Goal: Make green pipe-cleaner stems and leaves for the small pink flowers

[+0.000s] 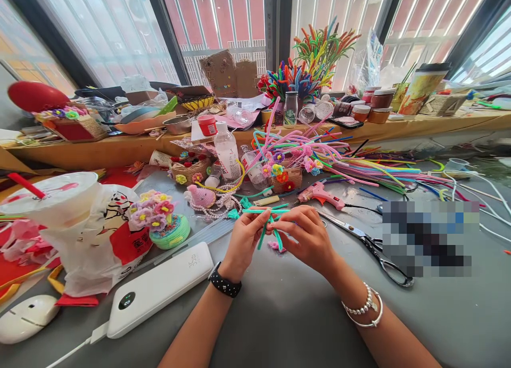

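Observation:
Green pipe cleaners (262, 239), crossed over one another, are held up above the grey table in the middle of the view. My left hand (245, 240) pinches them from the left between thumb and fingers. From the right, my right hand (307, 237) has its thumb and fingertips closed on the same pieces near the crossing. Their ends stick out upward and downward between the two hands. A small pink fuzzy piece (275, 246) lies on the table just beneath. Just behind my left hand are a green fuzzy bit and a pale glue stick (266, 201).
To the right lie black-handled scissors (369, 245) and a pink glue gun (321, 194). A white power bank (159, 291) is on the left, near a bagged drink cup (75, 208) and a flower ornament (170, 232). Many loose pipe cleaners (359, 168) spread across the back.

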Available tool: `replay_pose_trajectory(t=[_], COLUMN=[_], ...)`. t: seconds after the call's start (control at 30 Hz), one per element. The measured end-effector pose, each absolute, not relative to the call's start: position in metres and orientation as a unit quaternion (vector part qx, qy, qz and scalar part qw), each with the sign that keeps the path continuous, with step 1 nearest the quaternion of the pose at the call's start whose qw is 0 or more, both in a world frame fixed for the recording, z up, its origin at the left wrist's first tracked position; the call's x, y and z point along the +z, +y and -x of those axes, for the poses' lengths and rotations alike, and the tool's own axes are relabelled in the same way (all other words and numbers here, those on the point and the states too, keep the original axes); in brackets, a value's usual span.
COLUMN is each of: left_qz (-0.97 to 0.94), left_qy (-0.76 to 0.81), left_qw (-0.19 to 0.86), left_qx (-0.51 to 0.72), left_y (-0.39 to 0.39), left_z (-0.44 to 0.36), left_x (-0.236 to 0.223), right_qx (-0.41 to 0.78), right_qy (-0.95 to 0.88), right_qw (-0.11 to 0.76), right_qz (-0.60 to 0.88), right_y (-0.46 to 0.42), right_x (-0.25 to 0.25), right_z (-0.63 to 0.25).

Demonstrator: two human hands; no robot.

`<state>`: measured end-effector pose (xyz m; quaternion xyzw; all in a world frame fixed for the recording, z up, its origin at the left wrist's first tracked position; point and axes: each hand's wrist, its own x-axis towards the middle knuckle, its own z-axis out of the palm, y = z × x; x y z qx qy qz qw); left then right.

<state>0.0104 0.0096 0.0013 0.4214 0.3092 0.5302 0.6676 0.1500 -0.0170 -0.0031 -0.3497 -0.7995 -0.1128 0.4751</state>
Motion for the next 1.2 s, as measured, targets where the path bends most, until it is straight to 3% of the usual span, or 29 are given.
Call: replay_pose_trajectory(t=[0.57, 0.7, 0.93, 1.2], left_qz=[-0.534, -0.606, -0.769, -0.801], left_qy=[0.343, 0.358, 0.351, 0.346], left_qw=[0.563, 0.5, 0.292, 0.24], left_qx=[0.53, 0.505, 0.447, 0.426], left_y=[0.007, 0.006, 0.005, 0.003], left_z=[-0.01, -0.006, -0.004, -0.004], left_x=[0.003, 0.003, 0.0, 0.003], right_qx=[0.135, 0.164, 0.209, 0.261], right_qy=[-0.7, -0.686, -0.67, -0.606], right_qw=[0.588, 0.589, 0.582, 0.607], right_qz=[0.382, 0.394, 0.411, 0.443], right_y=[-0.019, -0.019, -0.018, -0.013], right_x=[0.01, 0.01, 0.009, 0.001], right_z=[-0.157, -0.159, -0.158, -0.159])
